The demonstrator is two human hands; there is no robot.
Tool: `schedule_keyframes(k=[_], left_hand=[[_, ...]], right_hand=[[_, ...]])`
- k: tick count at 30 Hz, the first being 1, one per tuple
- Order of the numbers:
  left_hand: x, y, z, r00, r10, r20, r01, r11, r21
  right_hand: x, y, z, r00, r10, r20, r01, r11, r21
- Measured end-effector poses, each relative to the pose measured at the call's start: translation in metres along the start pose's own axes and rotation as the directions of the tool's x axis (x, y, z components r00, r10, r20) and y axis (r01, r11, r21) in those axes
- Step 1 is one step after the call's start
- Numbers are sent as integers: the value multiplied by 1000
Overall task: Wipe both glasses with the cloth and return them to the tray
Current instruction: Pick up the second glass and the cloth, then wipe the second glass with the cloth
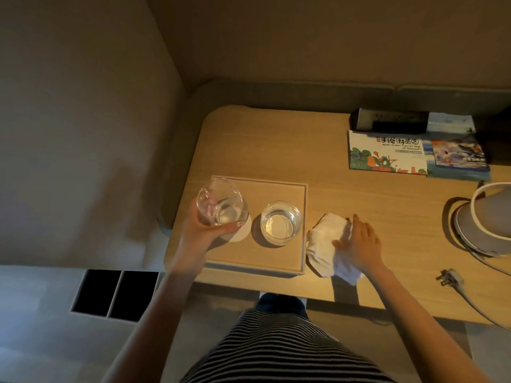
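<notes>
The first clear, round drinking glass (221,208) is held tilted above the left end of the shallow rectangular light-wood tray (276,268), the left hand (206,226) wrapped around its lower wall; a round white coaster (243,230) lies bare on the tray beneath it. The second clear, round drinking glass (280,223) stands upright on the tray's right half, untouched, its own coaster hard to make out. Just beside the tray's right edge, the crumpled white cloth (326,241) lies on the pale wooden table (359,194), with the right hand (359,241) laid on it, fingers spread and not visibly closed around it. Judged from this arrangement, the task is at its start: one glass lifted, the cloth not yet brought to it, and both wiping and both returns remaining. Farther out lie colourful printed brochures (387,153), a black socket box (390,121), a grey kettle base (484,219) and a loose white plug (450,277).
</notes>
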State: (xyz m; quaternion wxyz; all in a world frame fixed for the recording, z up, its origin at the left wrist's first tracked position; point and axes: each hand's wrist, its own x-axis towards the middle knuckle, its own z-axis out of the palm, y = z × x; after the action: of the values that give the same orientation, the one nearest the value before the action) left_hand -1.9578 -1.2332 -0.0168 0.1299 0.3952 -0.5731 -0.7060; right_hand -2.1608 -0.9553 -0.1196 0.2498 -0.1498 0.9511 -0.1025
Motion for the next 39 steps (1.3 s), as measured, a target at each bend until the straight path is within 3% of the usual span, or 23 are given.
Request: schedule_keyframes(k=[4, 6, 9, 11, 13, 16, 18, 20, 22, 25, 29, 33, 34, 37, 39], left_hand=[[-3, 30, 1, 986, -9, 164, 37, 985, -170], [-4, 37, 5, 967, -10, 256, 77, 965, -250], [-9, 46, 20, 924, 0, 383, 150, 921, -361], [-13, 51, 37, 906, -33, 422, 221, 887, -406], [-15, 57, 57, 896, -96, 435, 289, 868, -404], [-17, 60, 86, 896, -182, 406, 342, 865, -366], [-17, 62, 104, 889, -201, 411, 362, 859, -363], [-17, 65, 120, 888, -190, 418, 336, 890, -308], [-20, 67, 135, 891, -170, 421, 294, 922, -251], [-24, 61, 147, 914, -129, 385, 233, 943, -237], [-21, 51, 153, 928, -100, 358, 190, 955, -228], [-14, 57, 155, 920, -122, 373, 233, 934, -270], [-14, 57, 156, 912, -118, 392, 236, 934, -268], [-18, 60, 158, 906, -105, 411, 219, 945, -241], [-18, 60, 159, 907, -124, 403, 232, 944, -233]], right_hand=[[6, -1, 4, 988, 115, -100, -126, 985, -117], [3, -7, -1, 993, 108, -45, -113, 984, -136], [-13, -16, -18, 999, 43, -33, -40, 995, 90], [-31, -25, -45, 981, -2, -196, 54, 963, 263], [-55, -42, -81, 927, -28, -375, 193, 891, 411], [-98, -74, -132, 867, -63, -495, 395, 694, 603], [-118, -93, -149, 836, -163, -523, 515, 563, 647], [-131, -108, -152, 777, -286, -560, 620, 503, 602], [-133, -114, -145, 699, -361, -617, 698, 535, 477], [-125, -113, -147, 625, -356, -695, 731, 579, 361], [-109, -112, -168, 678, -242, -694, 676, 577, 459], [-126, -118, -153, 568, -493, -659, 781, 576, 243], [-126, -118, -155, 582, -476, -659, 773, 577, 265], [-109, -116, -178, 672, -223, -707, 657, 620, 429], [-110, -118, -184, 650, -262, -714, 663, 655, 363]])
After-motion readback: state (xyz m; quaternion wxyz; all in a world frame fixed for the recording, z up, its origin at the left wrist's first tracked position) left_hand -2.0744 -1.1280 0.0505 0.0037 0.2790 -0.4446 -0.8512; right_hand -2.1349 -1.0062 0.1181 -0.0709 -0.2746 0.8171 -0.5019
